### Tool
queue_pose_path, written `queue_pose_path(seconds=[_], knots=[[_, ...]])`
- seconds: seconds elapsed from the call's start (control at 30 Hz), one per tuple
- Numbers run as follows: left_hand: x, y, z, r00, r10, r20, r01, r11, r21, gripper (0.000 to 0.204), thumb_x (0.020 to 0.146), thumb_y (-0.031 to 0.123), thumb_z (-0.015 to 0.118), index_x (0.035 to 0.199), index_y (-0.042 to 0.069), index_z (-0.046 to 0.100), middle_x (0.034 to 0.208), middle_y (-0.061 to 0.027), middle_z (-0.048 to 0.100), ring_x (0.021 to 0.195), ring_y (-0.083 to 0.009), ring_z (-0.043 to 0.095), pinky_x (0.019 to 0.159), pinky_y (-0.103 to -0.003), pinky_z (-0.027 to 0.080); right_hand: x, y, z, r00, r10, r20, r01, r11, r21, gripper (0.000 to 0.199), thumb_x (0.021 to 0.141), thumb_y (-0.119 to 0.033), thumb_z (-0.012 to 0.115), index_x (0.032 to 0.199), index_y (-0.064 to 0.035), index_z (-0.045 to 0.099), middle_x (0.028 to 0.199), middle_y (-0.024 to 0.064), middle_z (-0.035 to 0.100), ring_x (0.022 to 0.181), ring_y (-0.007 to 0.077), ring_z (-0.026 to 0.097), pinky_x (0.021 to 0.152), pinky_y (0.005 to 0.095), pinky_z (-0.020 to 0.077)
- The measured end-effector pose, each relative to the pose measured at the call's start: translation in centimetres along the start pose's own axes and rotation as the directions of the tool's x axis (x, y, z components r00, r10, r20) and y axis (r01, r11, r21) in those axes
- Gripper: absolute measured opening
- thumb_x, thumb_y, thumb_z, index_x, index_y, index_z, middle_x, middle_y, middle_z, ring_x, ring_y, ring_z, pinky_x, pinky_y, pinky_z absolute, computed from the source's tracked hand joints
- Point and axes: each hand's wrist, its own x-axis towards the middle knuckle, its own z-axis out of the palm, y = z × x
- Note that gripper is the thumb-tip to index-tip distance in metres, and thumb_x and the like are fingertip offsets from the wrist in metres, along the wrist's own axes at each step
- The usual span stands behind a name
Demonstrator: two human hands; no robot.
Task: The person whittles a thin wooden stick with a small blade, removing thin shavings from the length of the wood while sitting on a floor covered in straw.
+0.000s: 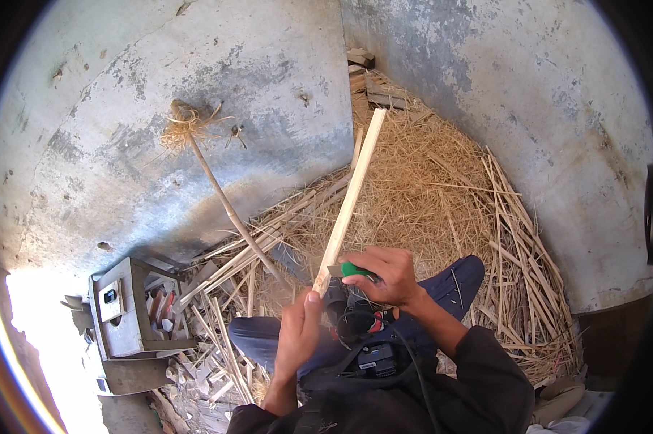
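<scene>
A long pale wooden strip slants up and away from me. Its near end sits in my left hand, which is closed round it with the thumb on top. My right hand grips a knife with a green handle. The short blade lies against the strip, just beyond my left thumb. Both hands are over my lap, between my bent knees.
Straw-like shavings are heaped in the corner, with thin sticks along the right wall. A stick wrapped in straw leans at the left wall. A battered wooden box stands at left. A black device with a cable sits at my waist.
</scene>
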Motion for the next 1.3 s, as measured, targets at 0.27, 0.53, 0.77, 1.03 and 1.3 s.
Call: queue_pose_path(seconds=[0.27, 0.53, 0.77, 1.03, 1.3], knots=[[-0.3, 0.2, -0.3, 1.0, -0.018, 0.019, 0.017, 1.0, 0.026, 0.052, 0.118, 0.038, 0.035, 0.08, 0.006, 0.05, 0.066, 0.0034, 0.041, 0.061, -0.0075, 0.035, 0.055, -0.03, 0.028, 0.2, 0.4, -0.1, 0.996, -0.046, -0.079, 0.039, 0.995, -0.09, 0.034, 0.091, -0.044, 0.081, 0.107, -0.0149, 0.081, 0.068, 0.001, 0.063, 0.054, 0.0206, 0.062, 0.049, 0.0351, 0.0465], [-0.9, -0.5, -0.8, 0.998, -0.06, 0.007, 0.06, 0.998, 0.025, 0.054, 0.118, 0.038, 0.034, 0.077, 0.006, 0.048, 0.064, 0.0024, 0.041, 0.059, -0.0086, 0.034, 0.054, -0.032, 0.027, 1.1, -0.1, -0.5, 0.999, -0.043, -0.016, 0.04, 0.988, -0.149, 0.034, 0.09, -0.044, 0.082, 0.103, -0.0121, 0.082, 0.07, 0.0027, 0.067, 0.053, 0.0214, 0.062, 0.05, 0.034, 0.047], [-1.7, -0.5, -1.1, 0.997, -0.075, -0.013, 0.076, 0.996, 0.044, 0.054, 0.118, 0.038, 0.035, 0.077, 0.006, 0.049, 0.064, 0.0023, 0.041, 0.06, -0.0086, 0.035, 0.055, -0.032, 0.028, 1.5, 0.6, -0.5, 0.998, -0.035, -0.05, 0.029, 0.994, -0.109, 0.035, 0.091, -0.042, 0.082, 0.104, -0.0095, 0.083, 0.069, 0.005, 0.068, 0.054, 0.0214, 0.063, 0.05, 0.0358, 0.0485], [-5.8, -5.2, -1.2, 0.947, -0.237, 0.219, 0.247, 0.969, -0.018, 0.036, 0.115, 0.026, 0.049, 0.103, -0.004, 0.066, 0.069, -0.0014, 0.051, 0.066, -0.0074, 0.045, 0.059, -0.031, 0.04, 3.5, 10.3, -7.3, 0.762, 0.458, -0.459, -0.493, 0.869, 0.048, 0.034, 0.11, -0.035, 0.059, 0.113, -0.006, 0.077, 0.074, -0.0013, 0.065, 0.054, 0.0054, 0.041, 0.048, 0.0272, 0.031], [-2.1, -4.1, -2.5, 0.984, -0.176, 0.036, 0.179, 0.979, -0.102, 0.043, 0.117, 0.038, 0.044, 0.094, 0.006, 0.063, 0.067, 0.0071, 0.045, 0.054, -0.0002, 0.036, 0.049, -0.021, 0.027, 1.0, 6.8, -4.3, 0.846, 0.425, -0.322, -0.407, 0.905, 0.124, 0.027, 0.105, -0.031, 0.066, 0.113, -0.0057, 0.073, 0.085, 0.001, 0.071, 0.062, 0.0079, 0.05, 0.056, 0.0278, 0.0379]])
